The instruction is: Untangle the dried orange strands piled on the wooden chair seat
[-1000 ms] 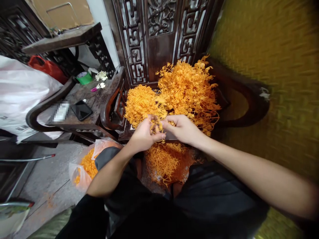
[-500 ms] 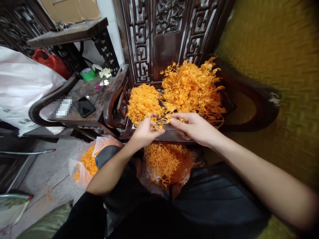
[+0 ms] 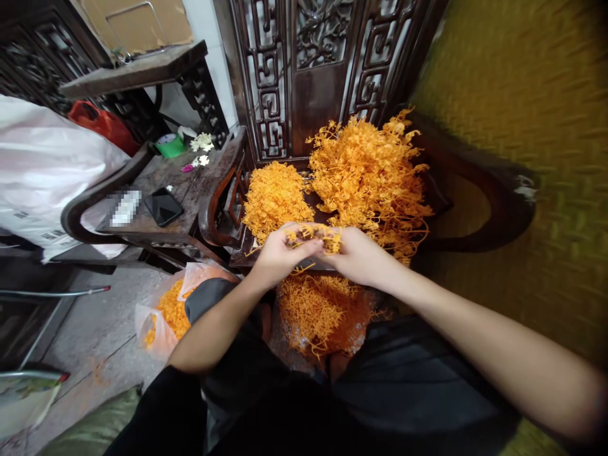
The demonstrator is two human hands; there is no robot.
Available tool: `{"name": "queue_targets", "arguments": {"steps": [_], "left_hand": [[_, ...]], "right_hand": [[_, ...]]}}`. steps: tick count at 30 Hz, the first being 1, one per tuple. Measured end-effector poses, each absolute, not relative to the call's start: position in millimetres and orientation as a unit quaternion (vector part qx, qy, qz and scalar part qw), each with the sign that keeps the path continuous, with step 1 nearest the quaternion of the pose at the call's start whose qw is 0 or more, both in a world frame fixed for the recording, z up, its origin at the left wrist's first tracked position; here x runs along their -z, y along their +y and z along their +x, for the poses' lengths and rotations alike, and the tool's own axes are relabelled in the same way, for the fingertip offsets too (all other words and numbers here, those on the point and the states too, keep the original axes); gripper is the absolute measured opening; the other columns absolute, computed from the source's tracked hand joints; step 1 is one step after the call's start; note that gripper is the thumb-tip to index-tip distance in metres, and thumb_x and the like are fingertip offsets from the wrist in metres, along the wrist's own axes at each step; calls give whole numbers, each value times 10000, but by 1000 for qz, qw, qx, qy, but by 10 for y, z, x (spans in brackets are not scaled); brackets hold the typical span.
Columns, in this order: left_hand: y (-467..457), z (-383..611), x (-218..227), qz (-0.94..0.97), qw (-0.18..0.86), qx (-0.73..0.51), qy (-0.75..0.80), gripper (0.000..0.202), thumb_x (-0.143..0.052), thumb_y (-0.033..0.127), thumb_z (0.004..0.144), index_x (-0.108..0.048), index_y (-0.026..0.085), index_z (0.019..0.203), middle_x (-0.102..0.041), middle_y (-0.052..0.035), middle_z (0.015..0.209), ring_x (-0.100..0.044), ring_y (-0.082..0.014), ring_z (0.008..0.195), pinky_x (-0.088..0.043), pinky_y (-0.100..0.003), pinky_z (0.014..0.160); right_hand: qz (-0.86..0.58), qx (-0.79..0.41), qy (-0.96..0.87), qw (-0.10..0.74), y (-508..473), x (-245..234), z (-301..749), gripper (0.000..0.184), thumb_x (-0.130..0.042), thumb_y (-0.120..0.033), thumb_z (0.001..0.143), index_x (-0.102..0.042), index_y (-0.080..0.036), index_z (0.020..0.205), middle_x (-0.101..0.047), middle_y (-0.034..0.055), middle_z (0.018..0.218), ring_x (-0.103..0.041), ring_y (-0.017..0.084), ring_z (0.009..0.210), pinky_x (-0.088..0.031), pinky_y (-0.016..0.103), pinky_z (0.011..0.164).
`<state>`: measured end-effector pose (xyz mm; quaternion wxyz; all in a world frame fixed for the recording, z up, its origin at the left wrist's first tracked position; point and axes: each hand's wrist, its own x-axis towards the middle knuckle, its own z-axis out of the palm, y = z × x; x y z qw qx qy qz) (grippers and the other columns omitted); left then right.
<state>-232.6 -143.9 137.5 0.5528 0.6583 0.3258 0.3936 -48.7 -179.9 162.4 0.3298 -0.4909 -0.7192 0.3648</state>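
Observation:
My left hand (image 3: 278, 254) and my right hand (image 3: 361, 254) meet over the front edge of the dark wooden chair seat. Between them is a small orange flower sprig (image 3: 308, 234), pinched by the fingers of both and partly hidden by them. Just behind my left hand lies a compact heap of small orange flower heads (image 3: 277, 196). Beyond my right hand rises a taller heap of long-stemmed orange sprigs (image 3: 365, 168). Below the hands, between my knees, a clear plastic bag (image 3: 358, 339) holds thin orange stems (image 3: 313, 307).
A carved wooden chair back (image 3: 319, 92) stands behind the heaps, and a curved armrest (image 3: 503, 183) lies to the right. Leftward, a side seat carries a phone (image 3: 164, 206) and green tape (image 3: 171, 145). A bag of orange pieces (image 3: 173, 310) sits on the floor.
My hands have come closer together, the right one moving left and slightly down. The sprig, stretched out between them before, is now gathered in the fingers.

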Motion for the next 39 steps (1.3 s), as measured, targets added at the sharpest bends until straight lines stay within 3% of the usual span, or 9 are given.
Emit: {"name": "queue_targets", "arguments": {"steps": [7, 12, 17, 21, 23, 29, 33, 36, 39], "left_hand": [[-1525, -2288, -1359, 708, 390, -465, 360, 25, -777, 212, 838, -776, 187, 839, -763, -60, 902, -703, -190, 867, -557, -335, 841], [-1272, -2365, -1380, 556, 391, -608, 411, 216, -791, 357, 859, -666, 185, 898, -704, -7, 785, -632, -108, 605, -509, -233, 554], [-1228, -2374, -1378, 520, 566, -508, 390, 417, -849, 466, 786, -666, 172, 1019, -674, 9, 715, -645, -113, 550, -489, -219, 464], [-1423, -2277, -1386, 553, 583, -454, 384, 389, -808, 490, 832, -705, 161, 1011, -676, 2, 643, -585, -92, 473, -451, -220, 447], [-1486, -2238, -1396, 572, 579, -439, 380, 383, -794, 505, 849, -712, 157, 984, -657, 12, 608, -533, -72, 435, -409, -212, 435], [-1349, -2238, -1432, 476, 568, -538, 402, 397, -872, 484, 760, -633, 173, 820, -500, 72, 582, -411, -42, 463, -271, -175, 414], [-1311, -2303, -1454, 419, 571, -591, 386, 407, -885, 455, 746, -585, 190, 821, -476, 75, 623, -405, -44, 485, -218, -171, 417], [-1460, -2273, -1423, 524, 540, -539, 379, 328, -825, 450, 832, -632, 185, 838, -520, 54, 604, -449, -64, 509, -287, -188, 448], [-1517, -2239, -1405, 585, 511, -504, 377, 284, -797, 429, 867, -661, 180, 844, -545, 39, 624, -458, -70, 532, -344, -202, 487]], "right_hand": [[-563, -305, -730, 241, -1849, -1603, -511, 159, -700, -290, 911, -736, -191, 792, -752, 97, 811, -659, 239, 710, -458, 358, 690], [-499, -404, -758, 113, -2033, -1696, -576, 223, -642, -281, 941, -712, -184, 753, -721, 58, 725, -607, 177, 648, -426, 313, 641], [-502, -478, -664, 281, -2013, -1829, -387, 312, -553, -417, 1007, -726, -175, 1100, -755, 56, 859, -592, 139, 581, -455, 290, 568], [-553, -343, -643, 404, -1893, -1807, -304, 377, -602, -480, 984, -746, -173, 1149, -762, 71, 909, -661, 184, 751, -502, 322, 703], [-553, -301, -664, 404, -1866, -1755, -357, 342, -643, -473, 965, -750, -175, 1096, -776, 82, 1009, -682, 205, 857, -502, 336, 781], [-532, -218, -738, 353, -2013, -1730, -580, 366, -544, -356, 1026, -551, -182, 704, -564, 0, 637, -485, 131, 588, -338, 293, 617], [-513, -259, -735, 360, -2032, -1784, -520, 361, -516, -391, 1041, -599, -177, 763, -612, 11, 705, -516, 132, 632, -362, 283, 643], [-550, -287, -682, 387, -1943, -1779, -464, 321, -646, -487, 959, -688, -169, 944, -698, 29, 843, -561, 145, 694, -400, 278, 661], [-537, -304, -701, 357, -1949, -1781, -495, 370, -633, -510, 962, -662, -166, 829, -627, 1, 713, -496, 129, 623, -356, 272, 598]]}}
